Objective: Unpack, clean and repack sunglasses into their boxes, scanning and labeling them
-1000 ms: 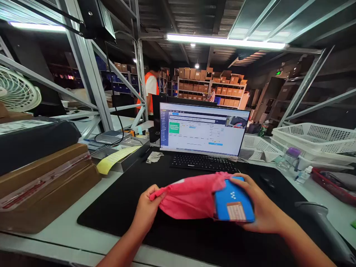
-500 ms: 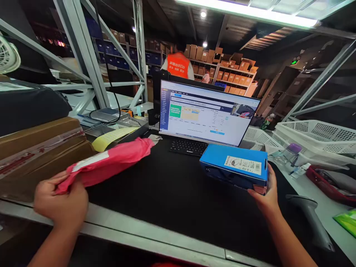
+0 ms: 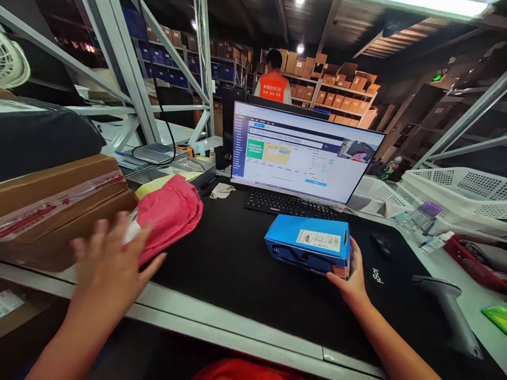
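My right hand (image 3: pixel 350 277) grips the right end of a blue box (image 3: pixel 309 248) with a white label, which rests on the black desk mat (image 3: pixel 237 285). My left hand (image 3: pixel 111 261) hovers open and motion-blurred, fingers spread, just in front of a crumpled pink mailer bag (image 3: pixel 170 214) lying at the mat's left edge against a brown carton. The bag is out of the hand.
A monitor (image 3: pixel 304 153) and keyboard (image 3: pixel 289 205) stand behind the box. Brown cartons (image 3: pixel 55 208) are stacked at left, white baskets (image 3: pixel 455 195) at right, a barcode scanner (image 3: pixel 447 306) and mouse (image 3: pixel 382 244) near right. A person in an orange vest (image 3: pixel 274 84) stands among shelves behind.
My left hand let go of the pink bag, which now lies bunched at the left. My right hand lowered the blue box onto the mat.
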`<state>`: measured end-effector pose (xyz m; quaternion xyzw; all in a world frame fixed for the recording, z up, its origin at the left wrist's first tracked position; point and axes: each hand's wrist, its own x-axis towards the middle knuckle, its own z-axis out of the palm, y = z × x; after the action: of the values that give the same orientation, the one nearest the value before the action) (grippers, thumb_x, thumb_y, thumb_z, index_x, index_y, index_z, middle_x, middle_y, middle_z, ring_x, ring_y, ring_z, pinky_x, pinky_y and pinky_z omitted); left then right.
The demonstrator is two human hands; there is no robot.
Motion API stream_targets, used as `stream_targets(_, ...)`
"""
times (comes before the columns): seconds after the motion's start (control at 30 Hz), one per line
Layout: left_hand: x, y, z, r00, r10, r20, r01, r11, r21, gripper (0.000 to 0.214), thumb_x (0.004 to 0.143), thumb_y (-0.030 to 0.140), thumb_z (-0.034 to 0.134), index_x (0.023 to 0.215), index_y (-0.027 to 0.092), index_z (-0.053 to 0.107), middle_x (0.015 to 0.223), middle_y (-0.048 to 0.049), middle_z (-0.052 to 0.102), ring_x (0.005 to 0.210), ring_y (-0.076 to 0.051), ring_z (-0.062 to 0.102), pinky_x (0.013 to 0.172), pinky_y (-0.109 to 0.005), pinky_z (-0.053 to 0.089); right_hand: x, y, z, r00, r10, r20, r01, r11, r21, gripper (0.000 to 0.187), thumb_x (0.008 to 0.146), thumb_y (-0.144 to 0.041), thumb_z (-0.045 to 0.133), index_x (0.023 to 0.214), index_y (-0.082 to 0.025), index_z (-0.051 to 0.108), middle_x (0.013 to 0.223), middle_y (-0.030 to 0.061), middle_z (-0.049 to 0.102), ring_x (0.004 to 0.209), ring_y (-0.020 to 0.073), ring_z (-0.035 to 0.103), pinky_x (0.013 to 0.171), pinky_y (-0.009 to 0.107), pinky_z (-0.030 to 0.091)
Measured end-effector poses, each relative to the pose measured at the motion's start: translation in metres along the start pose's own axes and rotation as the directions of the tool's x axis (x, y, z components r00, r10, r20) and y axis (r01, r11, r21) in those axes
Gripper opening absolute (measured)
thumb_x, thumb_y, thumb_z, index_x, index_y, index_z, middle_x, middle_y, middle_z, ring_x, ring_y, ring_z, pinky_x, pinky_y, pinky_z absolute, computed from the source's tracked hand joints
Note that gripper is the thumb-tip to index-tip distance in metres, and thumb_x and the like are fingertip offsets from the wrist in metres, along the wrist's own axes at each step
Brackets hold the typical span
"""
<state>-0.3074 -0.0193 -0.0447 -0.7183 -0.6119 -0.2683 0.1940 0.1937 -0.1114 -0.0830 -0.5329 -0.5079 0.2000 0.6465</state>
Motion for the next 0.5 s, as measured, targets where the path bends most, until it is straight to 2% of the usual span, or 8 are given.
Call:
stream_targets(0.07, 0.011, 0.016, 0.011, 0.981, 0.17, 0.097, -0.166, 0.985, -0.052, 0.06, 0.088, 0.046, 0.059, 0.144, 0.026, 0.051, 0.16, -0.014, 0.036, 0.148, -0.047, 0.028, 0.119, -0.071, 0.017, -0.006, 0.0, 0.0, 0.999, -0.052, 0.012, 0.053, 0.992, -0.114, 0.122, 0.052, -0.05, 0.091, 0.153, -0.021, 0.029, 0.158, 0.0196, 0.029, 0.146, 0.0435, 0.031, 0.119, 0.062, 0.023)
stream_targets(0.1, 0.018, 0.022, 0.019, 0.963, 0.218, 0.157, -0.208, 0.975, -0.072, 0.059, 0.088, 0.045, 0.063, 0.143, 0.027, 0.054, 0.158, -0.0142, 0.04, 0.147, -0.045, 0.03, 0.12, -0.067, 0.019, -0.009, 0.001, 0.001, 0.998, -0.056, 0.012, 0.058, 0.986, -0.154, 0.122, 0.052, -0.052, 0.09, 0.153, -0.02, 0.029, 0.158, 0.0199, 0.03, 0.146, 0.0442, 0.031, 0.119, 0.063, 0.023)
stream_targets(0.17, 0.03, 0.028, 0.037, 0.932, 0.213, 0.293, -0.195, 0.977, -0.088, 0.059, 0.082, 0.043, 0.074, 0.137, 0.025, 0.061, 0.158, -0.0157, 0.04, 0.148, -0.046, 0.028, 0.121, -0.063, 0.018, -0.014, 0.003, -0.001, 1.0, -0.028, -0.007, 0.026, 0.978, -0.209, 0.123, 0.052, -0.053, 0.089, 0.154, -0.018, 0.028, 0.157, 0.0203, 0.032, 0.145, 0.0458, 0.032, 0.118, 0.064, 0.024)
stream_targets(0.23, 0.04, 0.021, 0.052, 0.907, 0.091, 0.412, -0.069, 0.995, -0.069, 0.057, 0.077, 0.04, 0.082, 0.126, 0.015, 0.068, 0.155, -0.0211, 0.042, 0.147, -0.047, 0.029, 0.122, -0.063, 0.015, -0.016, 0.009, -0.006, 0.999, 0.045, -0.028, -0.05, 0.971, -0.232, 0.127, 0.052, -0.052, 0.089, 0.156, -0.018, 0.025, 0.156, 0.021, 0.033, 0.143, 0.0483, 0.033, 0.117, 0.067, 0.024)
stream_targets(0.3, 0.046, 0.003, 0.06, 0.903, -0.04, 0.429, 0.046, 0.999, -0.004, 0.055, 0.083, 0.047, 0.077, 0.121, 0.008, 0.068, 0.147, -0.0244, 0.05, 0.141, -0.047, 0.038, 0.118, -0.064, 0.024, -0.014, 0.018, -0.014, 0.988, 0.153, -0.028, -0.155, 0.963, -0.219, 0.132, 0.049, -0.053, 0.089, 0.158, -0.018, 0.023, 0.156, 0.0218, 0.035, 0.14, 0.0516, 0.037, 0.114, 0.07, 0.027)
stream_targets(0.4, 0.048, -0.028, 0.064, 0.884, -0.183, 0.43, 0.177, 0.983, 0.053, 0.044, 0.096, 0.046, 0.061, 0.123, 0.012, 0.063, 0.135, -0.0159, 0.059, 0.127, -0.033, 0.055, 0.108, -0.056, 0.044, -0.004, 0.033, -0.028, 0.949, 0.316, -0.014, -0.312, 0.928, -0.203, 0.139, 0.043, -0.056, 0.09, 0.159, -0.022, 0.021, 0.154, 0.0215, 0.039, 0.134, 0.055, 0.043, 0.108, 0.073, 0.033)
stream_targets(0.5, 0.05, -0.048, 0.07, 0.846, -0.284, 0.452, 0.275, 0.957, 0.086, 0.037, 0.097, 0.039, 0.061, 0.126, 0.016, 0.06, 0.127, -0.0106, 0.062, 0.112, -0.025, 0.063, 0.097, -0.049, 0.054, 0.002, 0.045, -0.04, 0.929, 0.37, 0.015, -0.355, 0.901, -0.249, 0.14, 0.04, -0.056, 0.09, 0.159, -0.025, 0.022, 0.15, 0.0208, 0.044, 0.127, 0.054, 0.051, 0.102, 0.069, 0.044)
